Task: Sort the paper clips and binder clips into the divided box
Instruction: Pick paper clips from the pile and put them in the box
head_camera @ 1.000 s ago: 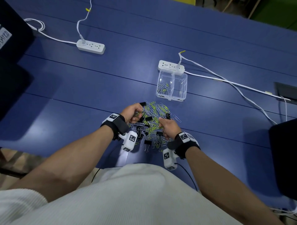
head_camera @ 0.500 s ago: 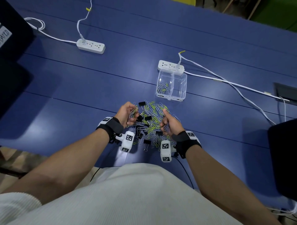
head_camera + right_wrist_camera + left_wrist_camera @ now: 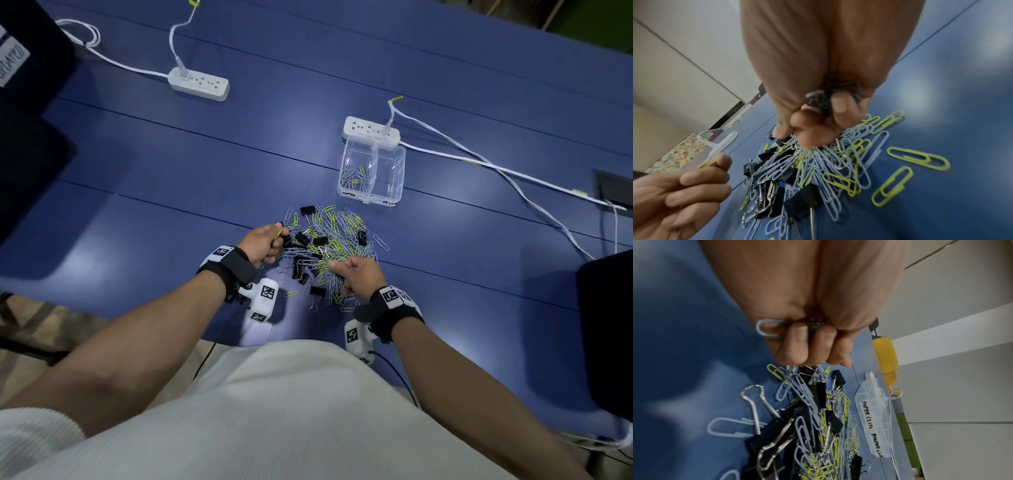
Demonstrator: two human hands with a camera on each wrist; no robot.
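Observation:
A pile of pale blue and yellow-green paper clips and black binder clips (image 3: 329,246) lies on the blue table. My left hand (image 3: 275,237) is at the pile's left edge, fingers curled round a few paper clips; one pale blue clip (image 3: 767,329) sticks out of the fist, and a yellow one (image 3: 708,163) shows by the thumb. My right hand (image 3: 337,266) is at the pile's near right, gripping a bunch of clips (image 3: 824,99) in the palm, fingertips down on the pile. The clear divided box (image 3: 394,161) stands beyond, with paper clips (image 3: 352,176) in its left compartment.
A white power strip (image 3: 371,132) touches the back of the box, and its cable (image 3: 496,168) runs right. Another strip (image 3: 198,84) lies far left. Dark objects stand at the left edge (image 3: 30,144) and right edge (image 3: 609,325). The table's front edge runs just below my wrists.
Half a second ago both hands were lifted slightly with clips in them, the right thumb up. Now the right hand is turned palm down onto the pile; the left stays at the left edge.

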